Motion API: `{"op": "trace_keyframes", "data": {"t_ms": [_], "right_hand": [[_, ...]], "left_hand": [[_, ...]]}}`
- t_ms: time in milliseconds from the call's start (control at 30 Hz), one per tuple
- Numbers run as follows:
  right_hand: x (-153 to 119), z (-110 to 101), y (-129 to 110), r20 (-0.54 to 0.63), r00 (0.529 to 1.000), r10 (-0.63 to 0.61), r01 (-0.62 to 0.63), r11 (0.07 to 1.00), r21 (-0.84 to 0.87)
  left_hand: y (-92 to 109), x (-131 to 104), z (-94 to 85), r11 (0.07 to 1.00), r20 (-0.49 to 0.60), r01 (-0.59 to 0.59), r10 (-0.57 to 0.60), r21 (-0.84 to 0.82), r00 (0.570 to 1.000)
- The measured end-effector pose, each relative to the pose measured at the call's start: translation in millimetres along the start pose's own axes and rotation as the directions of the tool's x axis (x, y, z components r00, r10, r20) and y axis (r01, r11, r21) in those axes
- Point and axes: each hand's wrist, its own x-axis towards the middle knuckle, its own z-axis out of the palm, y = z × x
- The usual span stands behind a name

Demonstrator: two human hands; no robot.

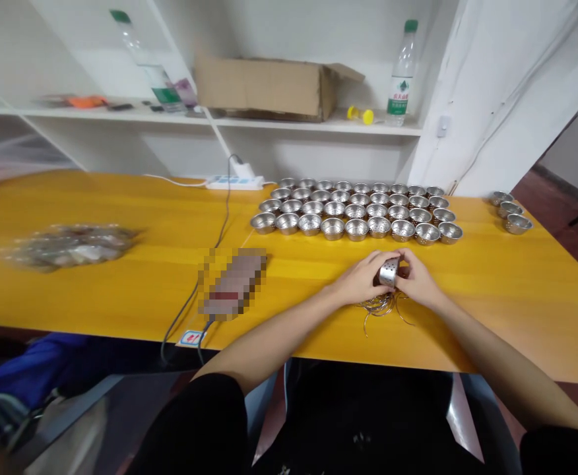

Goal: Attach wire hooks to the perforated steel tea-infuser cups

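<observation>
Between my two hands a small perforated metal cup (pixel 389 272) is held tilted on its side, just above the table. My left hand (pixel 365 277) grips it from the left, fingers closed around its edge. From the right, my right hand (pixel 416 277) pinches the same cup with thumb and fingers. Directly beneath lies a loose pile of thin curved metal wires (pixel 381 305), partly covered by my hands. Beyond my hands, several rows of similar perforated metal cups (pixel 356 229) stand upright on the table.
Three more cups (pixel 518 224) stand at the table's right end. A pixelated flat object (pixel 237 284) with a cable lies left of my arms. Farther left sits a blurred heap of shiny pieces (pixel 71 247). A power strip (pixel 234 182) lies at the back, below a shelf holding a cardboard box (pixel 259 89).
</observation>
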Motion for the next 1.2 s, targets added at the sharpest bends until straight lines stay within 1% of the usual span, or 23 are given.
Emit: {"op": "trace_keyframes", "data": {"t_ms": [200,400,500,600,667,733,800,867,933,1067,1200], "right_hand": [[2,0,-2,-0.008,1.0,0.009,-0.009,1.0,-0.001],[2,-3,-2,-0.029,0.999,-0.017,0.016,0.999,-0.044],[0,-4,-5,-0.044,0.999,-0.01,0.008,0.999,-0.039],[-2,-4,-11,-0.098,0.995,-0.011,0.007,0.999,-0.038],[-2,-5,-14,-0.149,0.988,-0.033,0.024,0.998,-0.062],[-1,-6,-14,-0.174,0.983,-0.051,0.036,0.995,-0.09],[1,-8,-12,-0.154,0.988,-0.031,0.014,0.994,-0.108],[2,-9,-10,-0.114,0.993,0.007,-0.018,0.996,-0.089],[4,-10,-11,-0.08,0.997,0.023,-0.025,1.0,-0.019],[5,-12,-17,-0.015,1.0,0.014,-0.011,0.987,0.163],[5,-13,-23,0.093,0.994,0.063,-0.089,0.945,0.314]], "left_hand": [[2,0,-1.1,1.0,-0.022,0.006,-0.005,0.01,1.0],[-1,2,-0.2,1.0,-0.018,0.007,-0.008,-0.028,1.0],[-1,2,-0.6,1.0,-0.037,0.002,-0.003,-0.031,0.999],[-3,3,-0.4,1.0,-0.077,0.014,-0.016,-0.028,0.997],[-5,4,-0.3,0.999,-0.107,0.033,-0.035,-0.024,0.994],[-7,4,-0.5,0.999,-0.132,0.046,-0.047,-0.014,0.99],[-9,4,-1.0,0.999,-0.15,0.047,-0.047,-0.004,0.988],[-10,4,-1.5,0.999,-0.155,0.044,-0.043,0.003,0.987],[-11,4,-1.5,0.999,-0.153,0.039,-0.037,0.006,0.987],[-13,5,0.1,0.999,-0.166,0.03,-0.028,0.013,0.986],[-14,5,1.4,1.0,-0.165,0.013,-0.009,0.022,0.986]]}}
